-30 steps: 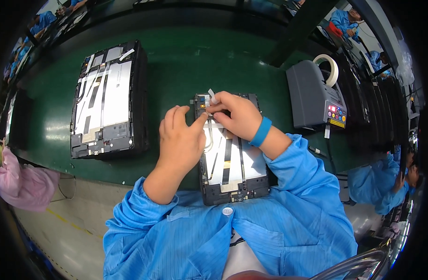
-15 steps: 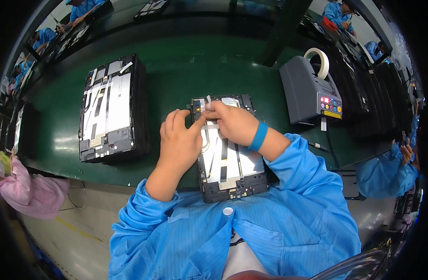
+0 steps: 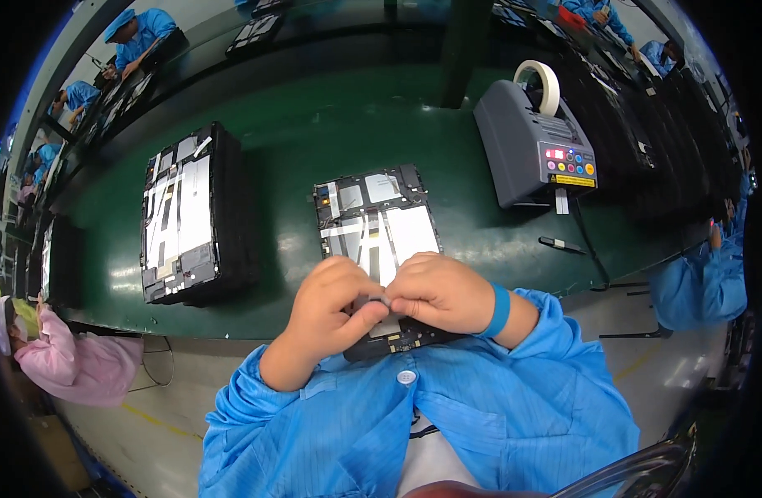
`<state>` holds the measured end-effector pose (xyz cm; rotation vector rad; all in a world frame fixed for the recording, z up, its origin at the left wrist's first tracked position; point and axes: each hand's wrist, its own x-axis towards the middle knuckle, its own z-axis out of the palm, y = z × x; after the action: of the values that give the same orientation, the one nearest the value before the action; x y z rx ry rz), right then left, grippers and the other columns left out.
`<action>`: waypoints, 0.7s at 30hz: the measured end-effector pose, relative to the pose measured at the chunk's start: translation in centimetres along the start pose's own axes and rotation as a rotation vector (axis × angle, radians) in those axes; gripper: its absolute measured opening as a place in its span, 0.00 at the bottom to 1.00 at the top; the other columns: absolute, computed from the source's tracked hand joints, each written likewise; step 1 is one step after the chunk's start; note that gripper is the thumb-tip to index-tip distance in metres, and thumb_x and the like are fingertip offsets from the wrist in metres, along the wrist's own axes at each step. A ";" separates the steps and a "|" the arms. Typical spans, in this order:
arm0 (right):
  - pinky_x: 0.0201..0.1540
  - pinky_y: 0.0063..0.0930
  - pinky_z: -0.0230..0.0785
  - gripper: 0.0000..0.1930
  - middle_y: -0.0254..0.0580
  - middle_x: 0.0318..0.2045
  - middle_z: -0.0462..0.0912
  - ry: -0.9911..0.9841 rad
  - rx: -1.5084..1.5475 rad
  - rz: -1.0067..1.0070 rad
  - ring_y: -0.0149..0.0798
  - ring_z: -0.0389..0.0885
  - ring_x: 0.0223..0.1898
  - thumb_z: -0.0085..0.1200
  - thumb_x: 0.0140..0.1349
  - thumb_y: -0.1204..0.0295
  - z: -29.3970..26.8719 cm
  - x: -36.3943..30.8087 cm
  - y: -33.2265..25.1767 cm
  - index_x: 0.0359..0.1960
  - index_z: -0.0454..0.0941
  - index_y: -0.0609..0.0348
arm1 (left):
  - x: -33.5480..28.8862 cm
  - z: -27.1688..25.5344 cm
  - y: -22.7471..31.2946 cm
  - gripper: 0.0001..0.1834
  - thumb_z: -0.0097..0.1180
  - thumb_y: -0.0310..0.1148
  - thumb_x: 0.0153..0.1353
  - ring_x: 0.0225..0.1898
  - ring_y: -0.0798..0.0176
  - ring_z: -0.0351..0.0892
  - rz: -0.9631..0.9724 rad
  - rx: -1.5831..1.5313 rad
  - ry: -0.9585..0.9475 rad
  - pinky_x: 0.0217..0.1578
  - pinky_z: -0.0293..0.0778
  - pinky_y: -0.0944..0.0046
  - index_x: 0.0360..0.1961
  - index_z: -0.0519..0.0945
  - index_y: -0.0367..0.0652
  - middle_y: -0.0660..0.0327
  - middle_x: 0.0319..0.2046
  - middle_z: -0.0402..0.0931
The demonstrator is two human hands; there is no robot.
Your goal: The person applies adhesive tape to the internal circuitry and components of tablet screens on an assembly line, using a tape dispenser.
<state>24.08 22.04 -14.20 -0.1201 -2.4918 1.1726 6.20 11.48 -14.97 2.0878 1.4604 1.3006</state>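
Green bench (image 3: 314, 133) carried the opened tablet (image 3: 377, 220); left hand (image 3: 331, 307) and right hand (image 3: 439, 292) pinched a small part (image 3: 384, 299) together over its near end.

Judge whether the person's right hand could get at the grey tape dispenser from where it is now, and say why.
Probably yes. The right hand rests on the opened tablet, and the green mat between it and the tape dispenser on its right holds nothing upright, only a small dark stick lying flat.

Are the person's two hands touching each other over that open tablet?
Touching. In the head view the left hand and right hand meet at their fingertips, with no gap, over the near end of the open tablet.
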 end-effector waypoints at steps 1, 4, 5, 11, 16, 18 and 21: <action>0.37 0.38 0.65 0.08 0.42 0.25 0.78 0.006 0.001 0.001 0.47 0.76 0.30 0.50 0.58 0.65 -0.1 -0.3 0.0 0.32 0.76 0.56 | 0.1 0.4 0.1 0.08 0.62 0.31 0.44 0.28 0.56 0.71 0.035 -0.037 -0.001 0.30 0.66 0.60 0.26 0.79 0.42 0.61 0.23 0.73; 0.37 0.34 0.64 0.07 0.39 0.24 0.79 0.062 -0.023 0.093 0.44 0.76 0.27 0.52 0.57 0.66 -0.4 -1.3 -0.4 0.31 0.77 0.55 | 0.9 0.9 1.2 0.05 0.63 0.29 0.43 0.24 0.59 0.70 0.054 0.095 0.066 0.28 0.64 0.61 0.20 0.78 0.43 0.64 0.19 0.72; 0.37 0.33 0.64 0.06 0.37 0.24 0.80 0.174 -0.085 0.148 0.42 0.76 0.26 0.53 0.56 0.67 -0.4 -1.6 -0.7 0.30 0.78 0.54 | 1.1 1.2 1.2 0.05 0.63 0.29 0.43 0.24 0.59 0.70 0.056 0.097 0.060 0.28 0.64 0.61 0.20 0.78 0.43 0.64 0.19 0.72; 0.37 0.31 0.63 0.05 0.35 0.23 0.80 0.446 -0.092 0.170 0.40 0.76 0.25 0.55 0.53 0.67 -1.2 -2.6 -0.4 0.27 0.78 0.54 | 3.7 2.0 1.3 0.04 0.62 0.30 0.45 0.26 0.58 0.71 0.058 0.143 0.000 0.28 0.65 0.61 0.22 0.79 0.44 0.63 0.18 0.71; 0.32 0.35 0.66 0.06 0.39 0.22 0.79 0.660 -0.110 0.398 0.44 0.76 0.25 0.54 0.54 0.69 -1.6 -3.4 2.2 0.26 0.77 0.57 | 7.8 3.2 -0.1 0.15 0.60 0.29 0.47 0.34 0.54 0.73 -0.278 0.202 0.036 0.37 0.70 0.60 0.39 0.81 0.40 0.57 0.31 0.76; 0.31 0.34 0.67 0.07 0.42 0.22 0.78 0.702 0.088 0.514 0.44 0.77 0.26 0.54 0.55 0.69 -1.0 -3.6 4.1 0.27 0.75 0.59 | 9.6 3.4 -1.4 0.17 0.60 0.30 0.48 0.38 0.53 0.73 -0.162 0.297 -0.051 0.41 0.69 0.59 0.42 0.80 0.41 0.56 0.35 0.75; 0.34 0.32 0.69 0.10 0.45 0.31 0.79 0.647 0.127 0.551 0.44 0.77 0.31 0.56 0.55 0.70 0.6 -3.9 6.3 0.35 0.72 0.61 | 10.5 5.2 -3.5 0.19 0.59 0.32 0.49 0.45 0.51 0.71 -0.004 0.467 -0.140 0.46 0.68 0.57 0.45 0.79 0.43 0.54 0.41 0.73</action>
<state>26.96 24.78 -20.56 -1.0266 -1.8438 1.2259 9.12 23.39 -14.79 2.3928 1.8363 0.8450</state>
